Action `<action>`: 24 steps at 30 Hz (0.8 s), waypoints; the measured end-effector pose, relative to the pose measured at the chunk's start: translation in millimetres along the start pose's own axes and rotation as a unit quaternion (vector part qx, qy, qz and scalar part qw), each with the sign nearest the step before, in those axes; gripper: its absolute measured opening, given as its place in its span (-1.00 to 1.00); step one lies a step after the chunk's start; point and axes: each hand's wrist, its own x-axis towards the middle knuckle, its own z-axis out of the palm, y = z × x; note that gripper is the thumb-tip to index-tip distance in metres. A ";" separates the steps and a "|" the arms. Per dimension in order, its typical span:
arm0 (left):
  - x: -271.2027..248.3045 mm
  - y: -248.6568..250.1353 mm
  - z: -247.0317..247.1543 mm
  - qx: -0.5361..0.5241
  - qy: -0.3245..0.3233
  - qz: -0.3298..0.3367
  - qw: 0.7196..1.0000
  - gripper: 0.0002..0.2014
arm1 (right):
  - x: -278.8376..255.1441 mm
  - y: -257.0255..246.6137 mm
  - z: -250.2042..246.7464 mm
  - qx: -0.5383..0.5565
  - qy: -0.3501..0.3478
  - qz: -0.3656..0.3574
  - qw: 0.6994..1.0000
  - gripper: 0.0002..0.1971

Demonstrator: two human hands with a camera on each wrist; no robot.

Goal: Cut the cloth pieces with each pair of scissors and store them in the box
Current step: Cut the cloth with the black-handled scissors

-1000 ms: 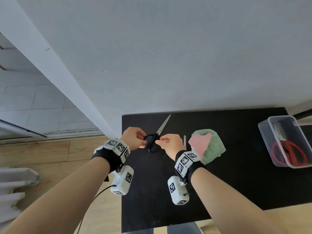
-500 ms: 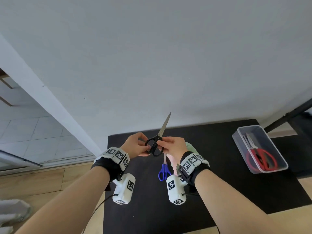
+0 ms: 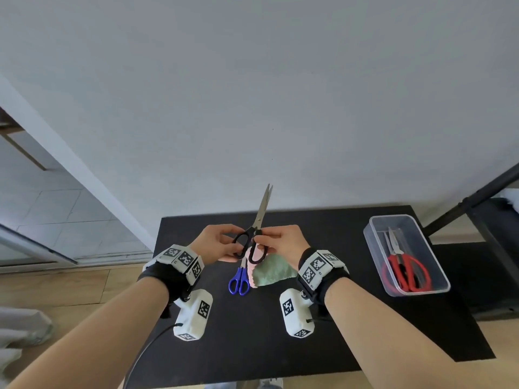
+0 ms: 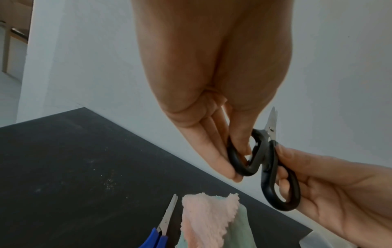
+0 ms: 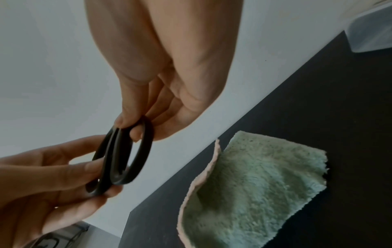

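Note:
Black-handled scissors (image 3: 254, 237) are held up above the black table (image 3: 337, 332), blades pointing up and away, almost closed. My left hand (image 3: 222, 244) pinches the left handle loop (image 4: 244, 156). My right hand (image 3: 283, 241) has fingers through the right loop (image 5: 140, 151). Beneath them on the table lie a pink cloth (image 4: 205, 221) on a green cloth (image 3: 273, 272), with blue-handled scissors (image 3: 238, 283) just to their left. The clear plastic box (image 3: 404, 254) stands at the right and holds red-handled scissors (image 3: 405, 269).
A white wall rises right behind the table's far edge. A black frame bar (image 3: 471, 200) slants behind the box at the far right. Wooden floor (image 3: 70, 287) lies to the left of the table.
Both hands lifted the black scissors off the table and stood them nearly upright. The view tilted, so the blue scissors and the cloths now show below the hands.

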 end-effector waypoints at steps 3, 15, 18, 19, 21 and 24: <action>-5.9 -4.7 8.1 0.013 0.007 0.002 1.000 -0.75 | -10.3 0.7 -11.5 -0.055 -0.008 -0.002 0.998 -0.84; -15.6 -0.4 0.6 -0.012 0.112 -0.036 0.993 -0.87 | -27.6 1.7 -20.6 -0.122 -0.015 -0.018 0.992 -0.80; -17.7 0.2 -3.6 -0.060 0.136 -0.056 0.987 -0.80 | -24.3 3.6 -15.6 -0.093 -0.003 -0.012 0.996 -0.79; -18.8 0.2 -3.9 -0.088 0.143 -0.060 0.984 -0.79 | -23.2 4.5 -13.1 -0.076 0.001 -0.006 0.997 -0.77; -20.9 -1.4 -4.7 -0.159 0.153 -0.056 0.974 -0.76 | -21.7 5.7 -7.5 -0.031 0.008 0.002 0.999 -0.76; -22.9 -6.5 -9.9 -0.257 0.140 -0.047 0.955 -0.67 | -21.7 3.3 2.1 0.023 0.004 -0.004 1.000 -0.75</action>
